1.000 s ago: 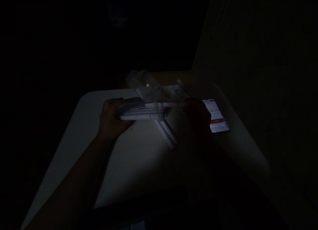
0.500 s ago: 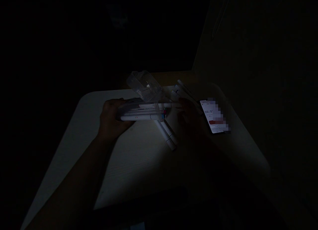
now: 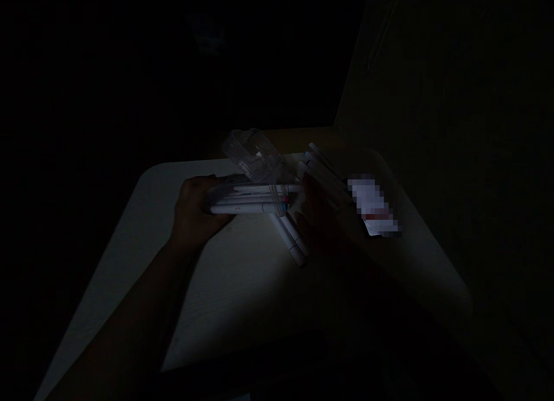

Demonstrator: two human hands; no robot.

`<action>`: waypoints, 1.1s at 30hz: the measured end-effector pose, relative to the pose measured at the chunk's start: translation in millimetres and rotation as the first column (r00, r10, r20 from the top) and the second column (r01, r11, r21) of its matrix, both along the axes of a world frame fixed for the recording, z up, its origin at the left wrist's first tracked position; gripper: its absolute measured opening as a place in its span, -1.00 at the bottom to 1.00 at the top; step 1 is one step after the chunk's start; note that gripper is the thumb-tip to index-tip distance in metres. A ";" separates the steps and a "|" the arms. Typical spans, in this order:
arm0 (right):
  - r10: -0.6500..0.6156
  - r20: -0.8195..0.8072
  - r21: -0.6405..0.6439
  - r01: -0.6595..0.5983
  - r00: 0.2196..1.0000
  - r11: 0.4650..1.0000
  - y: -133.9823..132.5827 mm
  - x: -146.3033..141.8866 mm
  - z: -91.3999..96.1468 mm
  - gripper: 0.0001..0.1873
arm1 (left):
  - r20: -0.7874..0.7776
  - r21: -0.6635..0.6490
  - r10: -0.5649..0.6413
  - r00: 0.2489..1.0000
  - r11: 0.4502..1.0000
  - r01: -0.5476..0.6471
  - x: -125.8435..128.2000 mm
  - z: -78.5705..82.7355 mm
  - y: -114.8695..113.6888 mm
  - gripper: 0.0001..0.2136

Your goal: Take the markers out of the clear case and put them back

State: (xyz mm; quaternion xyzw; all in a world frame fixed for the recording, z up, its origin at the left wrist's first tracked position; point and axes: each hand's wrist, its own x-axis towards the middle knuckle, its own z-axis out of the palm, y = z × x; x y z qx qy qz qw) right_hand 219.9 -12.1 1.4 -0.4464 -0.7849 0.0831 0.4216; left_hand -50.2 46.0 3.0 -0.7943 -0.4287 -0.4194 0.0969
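Markers (image 3: 249, 203) could slip loose and roll off the table (image 3: 229, 285) if the left hand (image 3: 197, 210) eases. In the head view, that hand clamps them with a clear case (image 3: 253, 157), while the dim right hand (image 3: 320, 216) sits apart at their far end, its grip too dark to tell.

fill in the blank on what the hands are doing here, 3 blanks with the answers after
The left hand grips a bundle of white plastic markers with small red and ____ marks at its right end.
A clear plastic case sits tilted ____ the bundle.
A rectangular phone with a pixelated screen lies on the pale tabletop to the ____ of the dim right hand.

Missing words: blue; above; right
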 end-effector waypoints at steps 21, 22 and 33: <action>0.075 0.098 -0.180 -0.056 0.992 0.982 -3.0 -10.9 4.0 -0.17 | -0.002 -0.001 -0.005 1.000 1.000 0.005 0.6 -1.1 -1.4 -0.45; 0.082 0.099 -0.213 -0.059 0.992 0.975 -3.1 -11.6 5.3 -0.17 | -0.006 0.003 -0.003 1.000 1.000 0.003 0.3 -1.8 -0.9 -0.45; 0.071 0.174 -0.296 -0.017 0.982 0.955 -3.9 -15.7 10.7 -0.23 | -0.017 0.019 -0.029 0.999 0.999 0.030 -0.5 -1.2 -0.4 -0.46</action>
